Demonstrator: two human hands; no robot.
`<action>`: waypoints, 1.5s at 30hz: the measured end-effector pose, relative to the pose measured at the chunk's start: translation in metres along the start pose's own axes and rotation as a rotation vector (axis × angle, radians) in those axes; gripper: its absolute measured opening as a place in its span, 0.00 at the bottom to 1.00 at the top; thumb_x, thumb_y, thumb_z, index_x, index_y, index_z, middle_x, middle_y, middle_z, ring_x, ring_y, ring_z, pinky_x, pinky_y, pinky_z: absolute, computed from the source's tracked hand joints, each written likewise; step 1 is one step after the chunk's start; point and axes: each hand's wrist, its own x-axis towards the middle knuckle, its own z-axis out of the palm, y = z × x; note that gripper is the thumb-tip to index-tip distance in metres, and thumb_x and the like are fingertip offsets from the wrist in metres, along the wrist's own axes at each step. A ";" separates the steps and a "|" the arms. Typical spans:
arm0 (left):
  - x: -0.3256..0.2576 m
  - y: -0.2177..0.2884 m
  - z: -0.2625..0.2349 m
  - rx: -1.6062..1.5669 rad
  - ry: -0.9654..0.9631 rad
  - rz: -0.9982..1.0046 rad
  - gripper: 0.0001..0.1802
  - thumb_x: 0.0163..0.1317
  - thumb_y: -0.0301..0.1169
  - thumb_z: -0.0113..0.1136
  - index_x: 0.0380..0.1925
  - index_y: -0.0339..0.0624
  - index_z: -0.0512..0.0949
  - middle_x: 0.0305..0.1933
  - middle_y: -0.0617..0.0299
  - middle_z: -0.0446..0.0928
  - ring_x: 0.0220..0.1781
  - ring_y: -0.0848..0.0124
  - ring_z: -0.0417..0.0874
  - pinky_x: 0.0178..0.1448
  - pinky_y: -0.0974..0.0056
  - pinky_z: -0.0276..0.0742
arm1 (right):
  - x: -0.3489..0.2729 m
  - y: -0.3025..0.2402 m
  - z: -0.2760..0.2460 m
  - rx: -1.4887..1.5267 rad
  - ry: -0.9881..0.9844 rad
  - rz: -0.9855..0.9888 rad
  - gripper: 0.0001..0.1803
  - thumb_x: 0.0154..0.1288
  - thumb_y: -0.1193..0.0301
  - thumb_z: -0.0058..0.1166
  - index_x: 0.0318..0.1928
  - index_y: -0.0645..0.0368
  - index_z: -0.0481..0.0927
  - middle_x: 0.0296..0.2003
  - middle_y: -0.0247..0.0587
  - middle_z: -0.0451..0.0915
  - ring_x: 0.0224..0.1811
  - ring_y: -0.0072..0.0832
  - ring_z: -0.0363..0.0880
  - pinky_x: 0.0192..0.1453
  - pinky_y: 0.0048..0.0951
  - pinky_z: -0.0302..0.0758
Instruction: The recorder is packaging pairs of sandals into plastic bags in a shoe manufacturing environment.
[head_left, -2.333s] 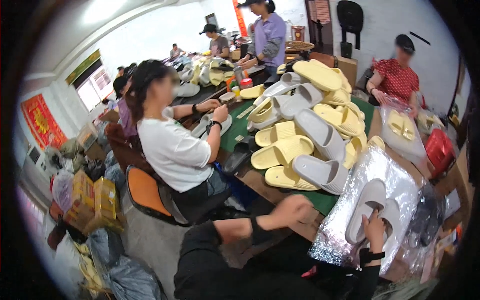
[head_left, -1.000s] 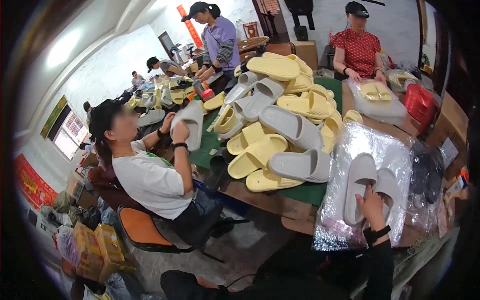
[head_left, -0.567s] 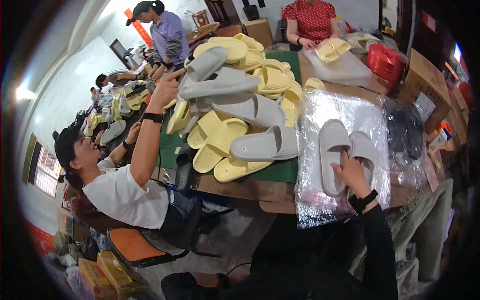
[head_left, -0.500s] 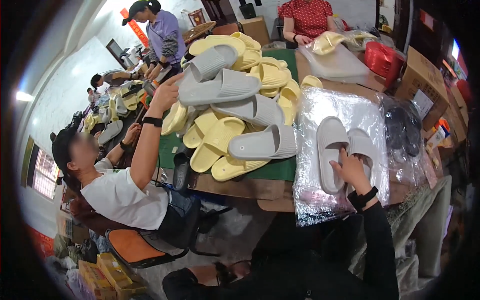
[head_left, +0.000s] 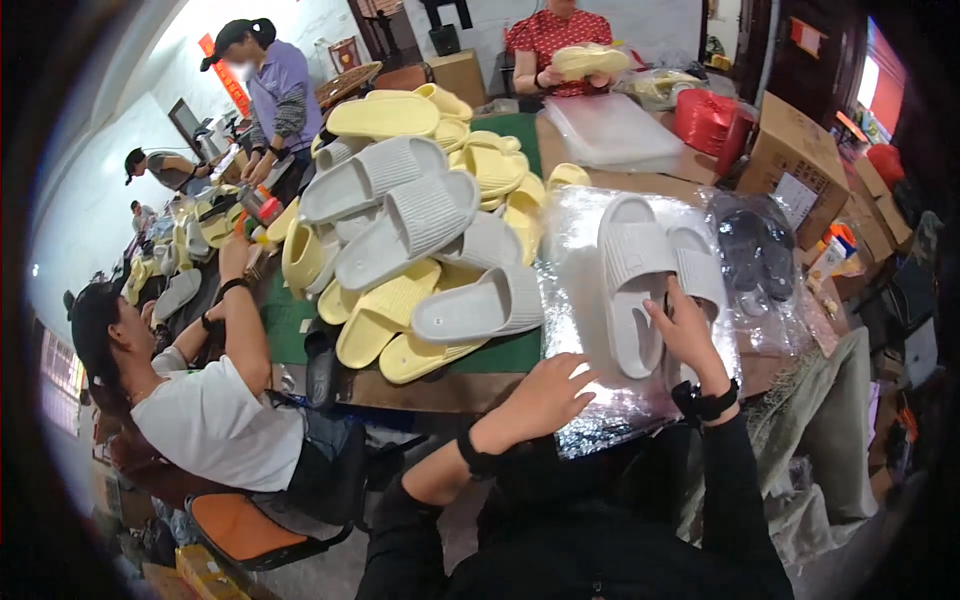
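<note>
A pair of grey slippers lies on a stack of clear plastic bags (head_left: 575, 260). At the inner edge of the right grey slipper (head_left: 700, 265) is my right hand (head_left: 690, 335), thumb and index finger stretched and apart, its other fingers partly hidden. The left grey slipper (head_left: 632, 280) lies beside it, toe end away from me. My left hand (head_left: 545, 393) hovers by the bags' near left edge with its fingers spread and nothing in them. Left of the bags rises a heap of yellow slippers (head_left: 385, 310) and grey slippers (head_left: 410, 235).
Dark slippers in clear plastic (head_left: 757, 255) lie right of the bags, near a cardboard box (head_left: 795, 155) and a red ribbon roll (head_left: 705, 120). A co-worker in white (head_left: 225, 420) sits at left; another in red (head_left: 565, 45) holds a yellow slipper across the table.
My left hand has come up into view beside the bags. My right hand stays by the grey pair. The seated co-worker's hand has left the heap, and the person opposite has lifted a yellow slipper.
</note>
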 end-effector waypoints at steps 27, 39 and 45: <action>0.046 -0.042 0.072 0.294 -0.001 -0.023 0.21 0.56 0.31 0.51 0.51 0.44 0.74 0.62 0.56 0.69 0.66 0.53 0.63 0.68 0.45 0.52 | -0.121 0.014 -0.054 0.743 -0.844 -0.261 0.17 0.57 0.63 0.63 0.37 0.65 0.78 0.23 0.45 0.75 0.25 0.26 0.72 0.29 0.29 0.66; 0.058 -0.030 0.049 -0.295 -0.099 -0.319 0.23 0.64 0.32 0.47 0.60 0.40 0.66 0.38 0.43 0.78 0.41 0.48 0.79 0.42 0.54 0.75 | -0.119 0.021 -0.061 0.335 -0.591 -0.181 0.20 0.56 0.58 0.59 0.34 0.65 0.77 0.15 0.45 0.72 0.18 0.37 0.71 0.33 0.34 0.67; 0.062 -0.012 0.041 -0.329 -0.004 -0.397 0.24 0.66 0.35 0.43 0.61 0.39 0.64 0.47 0.39 0.75 0.46 0.46 0.78 0.51 0.52 0.72 | -0.133 0.021 -0.062 -0.053 -0.304 -0.057 0.20 0.52 0.58 0.60 0.32 0.64 0.76 0.24 0.56 0.76 0.36 0.55 0.74 0.55 0.48 0.61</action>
